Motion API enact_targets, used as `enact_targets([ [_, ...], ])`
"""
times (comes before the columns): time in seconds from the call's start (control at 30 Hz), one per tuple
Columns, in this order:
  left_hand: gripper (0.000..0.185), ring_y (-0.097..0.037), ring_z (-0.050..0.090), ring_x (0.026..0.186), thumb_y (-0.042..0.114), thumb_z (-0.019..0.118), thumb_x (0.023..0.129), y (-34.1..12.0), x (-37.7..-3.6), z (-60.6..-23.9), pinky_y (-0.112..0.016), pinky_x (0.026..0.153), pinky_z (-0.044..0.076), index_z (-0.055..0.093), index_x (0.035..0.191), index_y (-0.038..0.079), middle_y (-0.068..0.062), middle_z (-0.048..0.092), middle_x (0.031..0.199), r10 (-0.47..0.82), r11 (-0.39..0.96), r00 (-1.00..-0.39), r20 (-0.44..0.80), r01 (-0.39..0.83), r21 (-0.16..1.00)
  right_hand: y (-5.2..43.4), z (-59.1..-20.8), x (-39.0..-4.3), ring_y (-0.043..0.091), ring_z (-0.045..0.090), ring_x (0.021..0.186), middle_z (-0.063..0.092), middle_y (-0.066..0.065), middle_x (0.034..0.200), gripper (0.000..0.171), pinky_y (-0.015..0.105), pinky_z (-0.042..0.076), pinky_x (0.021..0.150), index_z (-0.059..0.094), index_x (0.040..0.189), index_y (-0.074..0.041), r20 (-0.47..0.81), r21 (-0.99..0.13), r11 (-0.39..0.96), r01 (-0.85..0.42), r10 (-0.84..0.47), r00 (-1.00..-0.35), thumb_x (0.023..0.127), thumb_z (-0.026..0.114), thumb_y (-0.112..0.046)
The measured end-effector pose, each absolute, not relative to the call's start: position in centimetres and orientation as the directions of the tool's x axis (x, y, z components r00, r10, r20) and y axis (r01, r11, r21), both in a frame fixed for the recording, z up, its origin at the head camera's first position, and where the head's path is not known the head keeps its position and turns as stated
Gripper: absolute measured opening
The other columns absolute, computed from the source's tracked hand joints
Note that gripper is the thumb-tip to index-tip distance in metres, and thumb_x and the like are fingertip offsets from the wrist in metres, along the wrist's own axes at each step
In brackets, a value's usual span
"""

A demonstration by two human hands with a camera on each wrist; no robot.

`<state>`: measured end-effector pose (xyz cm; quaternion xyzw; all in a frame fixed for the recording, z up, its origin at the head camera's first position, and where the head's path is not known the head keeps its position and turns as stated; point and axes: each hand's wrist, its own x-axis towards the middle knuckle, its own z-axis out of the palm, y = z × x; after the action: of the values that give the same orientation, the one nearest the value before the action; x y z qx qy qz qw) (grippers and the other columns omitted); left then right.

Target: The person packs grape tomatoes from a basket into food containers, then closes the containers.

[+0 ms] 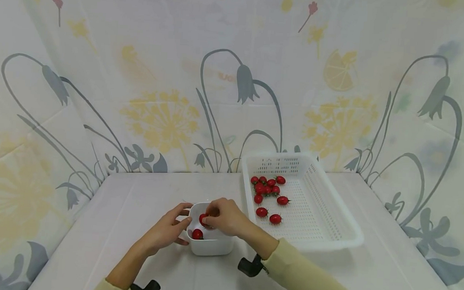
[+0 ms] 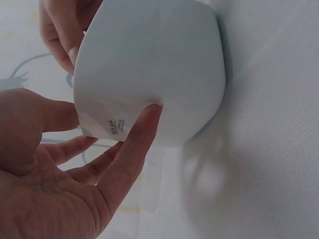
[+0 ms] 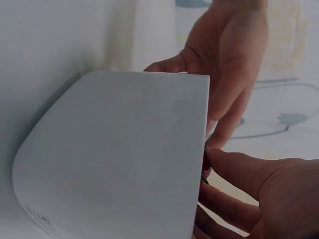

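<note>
A small white square container (image 1: 211, 247) stands on the white cloth. My left hand (image 1: 165, 230) holds it at the left side, the thumb at the rim and a fingertip against the outer wall in the left wrist view. Over the container's opening, my right hand (image 1: 226, 216) pinches a red cherry tomato (image 1: 202, 219) between thumb and fingers. Another cherry tomato (image 1: 197, 234) lies inside at the near left. From the right wrist view, the container's wall (image 3: 109, 144) hides most of the pinched tomato; a bit of red and green shows at the rim.
To the right sits a large white perforated basket (image 1: 307, 225), with several cherry tomatoes (image 1: 282, 201) mostly on its left side. Behind the table hangs a flower-printed cloth (image 1: 233, 131). The right forearm passes in front of the basket's near left corner.
</note>
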<state>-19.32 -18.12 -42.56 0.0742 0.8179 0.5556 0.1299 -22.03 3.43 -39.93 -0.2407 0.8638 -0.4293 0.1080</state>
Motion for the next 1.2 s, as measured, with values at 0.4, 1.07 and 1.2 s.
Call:
enact_targets([
  [0.4,0.042,-0.043,0.062,0.115,0.013,0.052,0.107,-18.3,-19.1,-42.5,-0.044,0.07,0.064,0.043,0.148,0.008,-0.029,0.044,0.147,0.301,0.355,-0.947,-0.109,0.005,0.935,2.0,-40.6,-22.1,0.013,0.056,0.073,0.066,0.001,0.079,0.009,0.025,0.052,0.065,0.071,0.086,-0.005,0.022,-0.663,0.653,-0.366,-0.472,-0.881,0.091,0.075,-0.01],
  [1.07,0.043,-0.046,0.059,0.12,0.012,0.051,0.107,-18.4,-19.1,-42.5,-0.046,0.072,0.064,0.041,0.149,0.006,-0.031,0.042,0.148,0.344,0.312,-0.934,-0.102,0.011,0.95,-0.1,-42.2,-22.0,0.01,0.049,0.059,0.055,-0.003,0.064,0.023,0.022,0.042,0.051,0.063,0.066,-0.008,-0.006,-0.566,0.752,-0.339,-0.415,-0.91,0.079,0.083,-0.007],
  [1.2,0.041,-0.045,0.061,0.118,0.011,0.051,0.107,-18.4,-19.4,-42.6,-0.045,0.072,0.064,0.043,0.147,0.007,-0.029,0.044,0.147,0.331,0.318,-0.938,-0.103,0.008,0.948,-0.2,-42.4,-22.3,0.011,0.049,0.059,0.055,-0.002,0.065,0.025,0.023,0.042,0.05,0.062,0.066,-0.008,-0.019,-0.574,0.754,-0.32,-0.402,-0.915,0.077,0.084,-0.008],
])
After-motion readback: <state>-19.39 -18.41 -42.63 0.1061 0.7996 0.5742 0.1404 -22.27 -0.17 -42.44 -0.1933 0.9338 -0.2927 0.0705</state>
